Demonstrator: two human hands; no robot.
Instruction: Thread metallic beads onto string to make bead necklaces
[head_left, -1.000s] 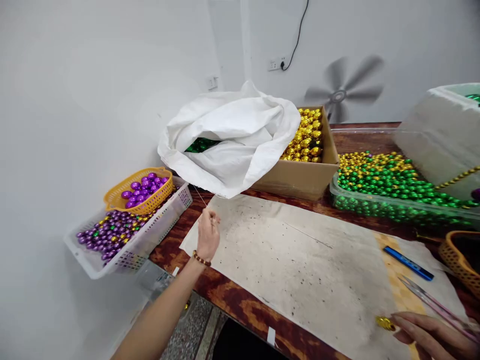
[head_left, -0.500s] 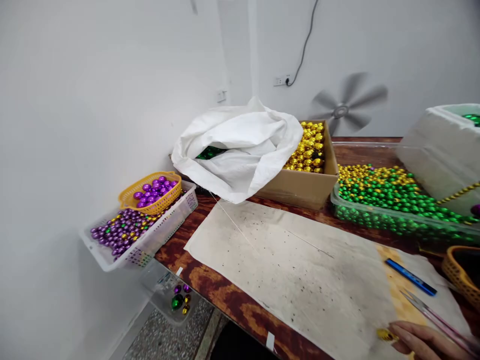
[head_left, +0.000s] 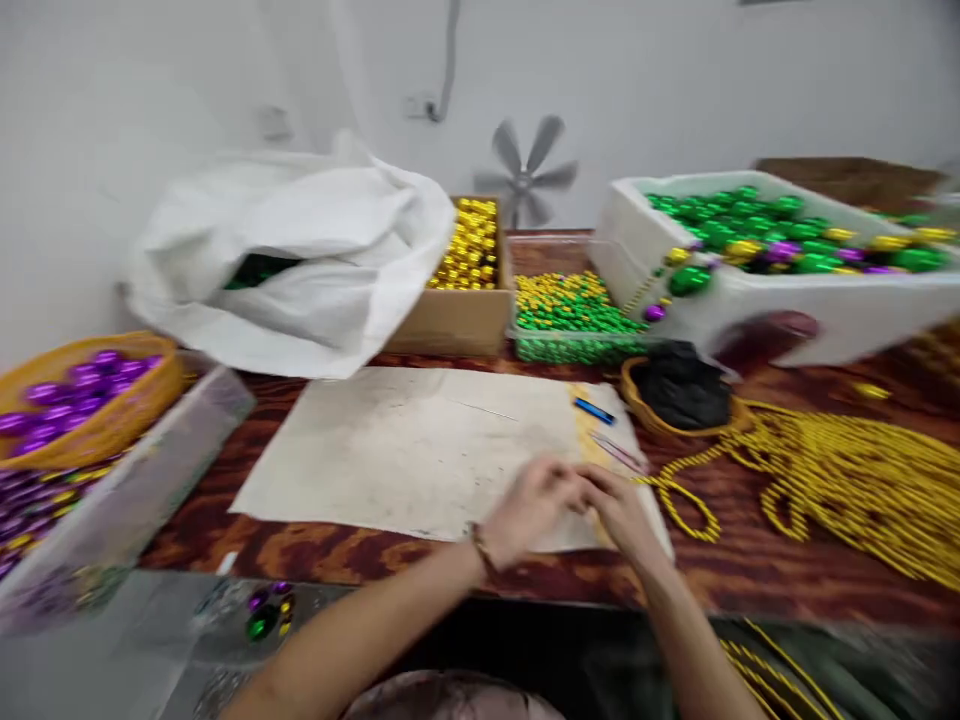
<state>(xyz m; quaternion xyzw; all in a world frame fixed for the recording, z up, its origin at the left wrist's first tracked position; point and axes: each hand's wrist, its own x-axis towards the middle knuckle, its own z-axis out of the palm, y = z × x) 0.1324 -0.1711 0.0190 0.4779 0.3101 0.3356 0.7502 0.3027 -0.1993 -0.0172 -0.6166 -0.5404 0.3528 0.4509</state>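
Observation:
My left hand (head_left: 531,508) and my right hand (head_left: 621,508) meet over the right part of a stained white cloth (head_left: 360,450). The fingers of both are bent and pinched together at the tips, smeared by motion, and what lies between them is hidden. A gold bead strand (head_left: 686,515) loops on the table beside my right hand, its end reaching towards the fingers. Just beyond the hands are pink-handled scissors (head_left: 619,452) and a blue stick-shaped object (head_left: 595,410). A long thin needle (head_left: 484,409) rests on the cloth.
Gold bead strands (head_left: 862,490) spread at right. Behind are an orange basket with black material (head_left: 679,385), a white foam box (head_left: 825,310), a clear bin (head_left: 577,348), a cardboard box (head_left: 457,320) and a white sack (head_left: 300,260). Purple beads fill an orange basket (head_left: 161,385) at left.
The view has swung right. My right hand, which held a small gold piece at the lower right, now meets my left hand, which has come into view.

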